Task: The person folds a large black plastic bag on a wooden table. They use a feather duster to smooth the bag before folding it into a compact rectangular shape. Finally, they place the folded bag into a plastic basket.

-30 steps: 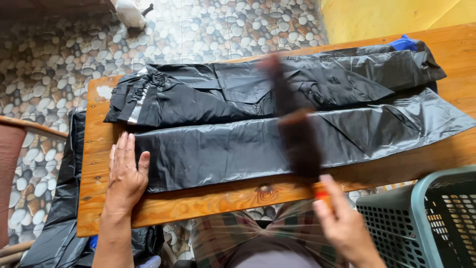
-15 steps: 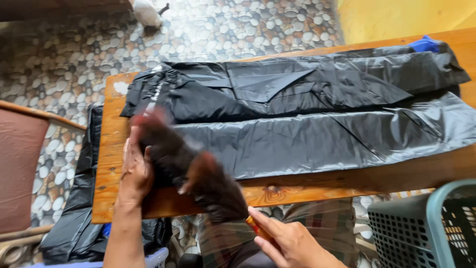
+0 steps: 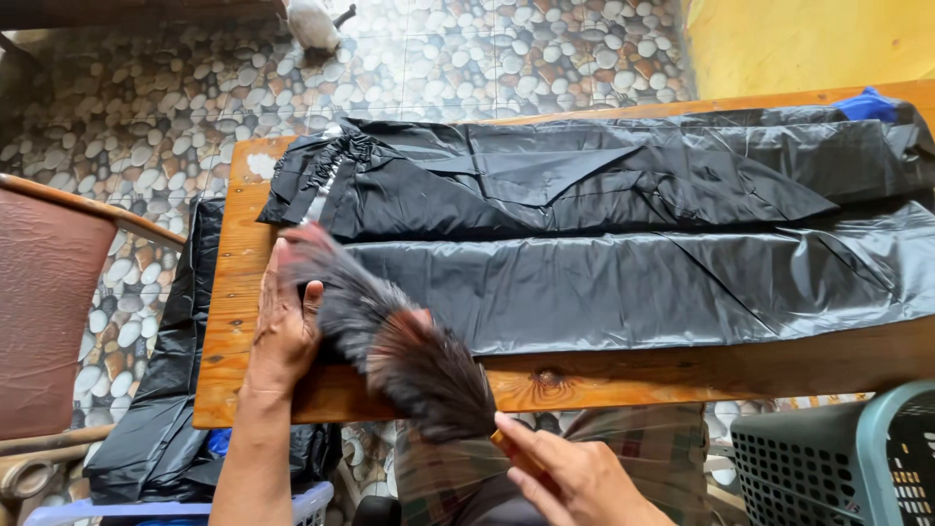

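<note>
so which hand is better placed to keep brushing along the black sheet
Right. The right hand already has its grip on the feather duster, whose feathers lie over the black plastic sheet. The left hand lies flat at the sheet's left end on the wooden table, likely steadying it.

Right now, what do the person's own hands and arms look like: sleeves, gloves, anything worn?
Both are bare. The left hand and its forearm show no sleeve, glove, watch or ring. The right hand is also ungloved, with no ring visible; its wrist runs out of frame, so a sleeve there cannot be told.
</note>
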